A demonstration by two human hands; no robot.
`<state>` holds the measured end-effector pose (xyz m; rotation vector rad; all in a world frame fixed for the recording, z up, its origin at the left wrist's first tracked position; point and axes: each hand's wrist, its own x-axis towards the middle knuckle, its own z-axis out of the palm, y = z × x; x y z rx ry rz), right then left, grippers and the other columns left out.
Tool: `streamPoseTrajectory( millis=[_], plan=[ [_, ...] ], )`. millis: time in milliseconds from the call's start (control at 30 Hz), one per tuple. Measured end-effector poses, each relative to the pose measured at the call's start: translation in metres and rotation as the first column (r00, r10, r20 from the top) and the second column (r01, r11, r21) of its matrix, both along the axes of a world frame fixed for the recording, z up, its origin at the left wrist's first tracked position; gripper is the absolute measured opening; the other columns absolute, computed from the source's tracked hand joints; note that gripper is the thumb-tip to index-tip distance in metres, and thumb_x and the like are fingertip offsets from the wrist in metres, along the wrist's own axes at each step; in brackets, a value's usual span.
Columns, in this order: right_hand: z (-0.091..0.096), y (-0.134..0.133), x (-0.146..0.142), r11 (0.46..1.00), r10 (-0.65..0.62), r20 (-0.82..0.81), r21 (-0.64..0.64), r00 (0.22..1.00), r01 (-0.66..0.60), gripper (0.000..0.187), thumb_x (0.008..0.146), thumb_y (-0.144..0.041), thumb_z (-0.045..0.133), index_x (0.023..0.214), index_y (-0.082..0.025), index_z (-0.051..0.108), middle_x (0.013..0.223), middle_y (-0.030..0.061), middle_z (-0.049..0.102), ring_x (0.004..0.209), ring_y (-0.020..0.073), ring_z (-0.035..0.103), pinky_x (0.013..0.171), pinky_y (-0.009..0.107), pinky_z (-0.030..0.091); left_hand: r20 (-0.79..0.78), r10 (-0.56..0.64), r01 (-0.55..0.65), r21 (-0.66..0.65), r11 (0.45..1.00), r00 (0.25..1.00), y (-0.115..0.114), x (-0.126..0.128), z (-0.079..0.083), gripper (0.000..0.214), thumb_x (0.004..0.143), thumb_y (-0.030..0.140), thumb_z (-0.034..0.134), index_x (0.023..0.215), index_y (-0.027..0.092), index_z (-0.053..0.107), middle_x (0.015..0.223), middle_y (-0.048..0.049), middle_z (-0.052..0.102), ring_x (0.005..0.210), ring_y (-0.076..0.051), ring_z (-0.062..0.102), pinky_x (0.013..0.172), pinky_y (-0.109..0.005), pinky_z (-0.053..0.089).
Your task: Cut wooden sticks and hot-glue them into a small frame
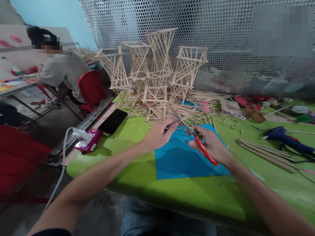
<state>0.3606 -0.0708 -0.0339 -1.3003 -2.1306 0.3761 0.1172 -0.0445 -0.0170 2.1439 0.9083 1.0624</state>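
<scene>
My right hand [210, 142] is closed around a pair of scissors [205, 151] with red handles; the blades point up and to the left. Just left of the blades is my left hand [160, 133], its thumb and fingertips pinched together. Whatever is between those fingertips is too small or hidden to make out. Under both hands lies a blue sheet [181, 163] with a few tiny bits on it. Beyond the hands stands a structure of thin wooden sticks [161, 52], with several flared, tower-like parts, amid a heap of loose sticks [178, 112].
The green table [135, 172] also holds a black phone [113, 121], a purple power strip [91, 141] with a white cable, a bundle of sticks [266, 156] and a blue glue gun [288, 139]. Perforated metal mesh [227, 34] rises behind. A person [63, 71] sits at left.
</scene>
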Motion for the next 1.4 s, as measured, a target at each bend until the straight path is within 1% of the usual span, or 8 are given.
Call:
streamPoseTrajectory(
  millis=[100, 300, 600, 733, 1000, 1100, 1267, 1400],
  plan=[
    [0.0018, -0.0002, -0.0005, 0.999, 0.049, 0.010, -0.018, 0.999, -0.049, 0.037, 0.086, -0.056, 0.067, 0.090, -0.020, 0.059, 0.080, 0.0032, 0.061, 0.069, 0.0185, 0.053, 0.064, 0.030, 0.040, 0.009, -0.023, 0.023, -0.025, 0.999, 1.000, -0.0011, 0.0009, -0.0001, 0.036, 0.107, 0.043, 0.045, 0.098, 0.017, 0.068, 0.076, -0.0018, 0.065, 0.068, -0.013, 0.057, 0.069, -0.026, 0.045],
    [0.0019, 0.0002, 0.0002, 0.997, -0.064, 0.035, -0.040, 0.997, 0.065, 0.035, 0.085, -0.054, 0.073, 0.086, -0.022, 0.059, 0.074, 0.0000, 0.061, 0.064, 0.0160, 0.050, 0.061, 0.029, 0.036, 0.018, -0.028, 0.029, -0.035, 0.999, 0.999, -0.0014, 0.0010, 0.0007, 0.033, 0.106, 0.039, 0.045, 0.102, 0.017, 0.070, 0.077, -0.0019, 0.066, 0.066, -0.013, 0.056, 0.065, -0.025, 0.044],
    [0.0031, -0.0053, -0.0030, 0.997, -0.081, 0.079, 0.025, 0.994, 0.079, 0.036, 0.092, -0.046, 0.064, 0.071, -0.023, 0.044, 0.059, -0.0044, 0.047, 0.055, 0.0128, 0.038, 0.057, 0.029, 0.029, -0.068, -0.006, 0.007, 0.024, 1.000, 0.998, -0.0026, 0.0014, 0.0011, 0.035, 0.107, 0.038, 0.044, 0.102, 0.017, 0.071, 0.069, 0.0006, 0.061, 0.059, -0.012, 0.049, 0.061, -0.026, 0.038],
    [0.0041, -0.0063, -0.0013, 0.996, -0.089, 0.123, 0.036, 0.988, 0.085, 0.031, 0.093, -0.041, 0.059, 0.071, -0.023, 0.047, 0.058, -0.0035, 0.048, 0.054, 0.0131, 0.039, 0.058, 0.030, 0.027, -0.124, 0.004, 0.002, 0.055, 0.999, 0.992, -0.0026, 0.0000, -0.0005, 0.036, 0.107, 0.038, 0.042, 0.100, 0.018, 0.071, 0.073, -0.0003, 0.064, 0.060, -0.012, 0.050, 0.060, -0.027, 0.035],
    [-0.0006, -0.0083, -0.0014, 0.997, -0.077, 0.110, 0.015, 0.991, 0.075, 0.031, 0.094, -0.037, 0.056, 0.068, -0.023, 0.047, 0.055, -0.0040, 0.044, 0.053, 0.0128, 0.037, 0.056, 0.031, 0.026, -0.093, -0.004, 0.014, 0.106, 0.994, 0.996, -0.0031, -0.0020, -0.0008, 0.035, 0.107, 0.036, 0.042, 0.102, 0.017, 0.071, 0.085, -0.0044, 0.072, 0.068, -0.014, 0.059, 0.066, -0.027, 0.042],
    [-0.0008, -0.0092, -0.0020, 0.997, -0.062, 0.104, -0.034, 0.993, 0.066, 0.031, 0.094, -0.037, 0.056, 0.067, -0.023, 0.049, 0.056, -0.0039, 0.046, 0.053, 0.0127, 0.038, 0.056, 0.031, 0.027, -0.089, 0.004, 0.005, 0.099, 0.995, 0.996, -0.0032, -0.0020, -0.0024, 0.034, 0.107, 0.035, 0.042, 0.103, 0.017, 0.071, 0.088, -0.0053, 0.074, 0.065, -0.013, 0.059, 0.066, -0.026, 0.044],
    [-0.0004, -0.0092, -0.0017, 0.993, -0.029, 0.077, -0.109, 0.997, 0.037, 0.026, 0.094, -0.035, 0.053, 0.073, -0.021, 0.058, 0.060, -0.0031, 0.052, 0.055, 0.0132, 0.043, 0.056, 0.030, 0.030, -0.094, 0.017, -0.007, 0.106, 0.994, 0.995, -0.0038, -0.0026, -0.0036, 0.034, 0.106, 0.033, 0.043, 0.105, 0.015, 0.072, 0.082, -0.0045, 0.074, 0.055, -0.010, 0.054, 0.059, -0.024, 0.041],
    [-0.0010, -0.0072, -0.0001, 0.988, 0.006, 0.045, -0.155, 0.999, 0.001, 0.026, 0.094, -0.035, 0.054, 0.074, -0.020, 0.062, 0.060, -0.0031, 0.050, 0.056, 0.0131, 0.043, 0.055, 0.029, 0.031, -0.089, 0.009, 0.003, 0.128, 0.992, 0.996, -0.0034, -0.0030, -0.0046, 0.032, 0.106, 0.031, 0.044, 0.108, 0.015, 0.072, 0.086, -0.0052, 0.076, 0.059, -0.010, 0.058, 0.060, -0.024, 0.043]
  ],
)
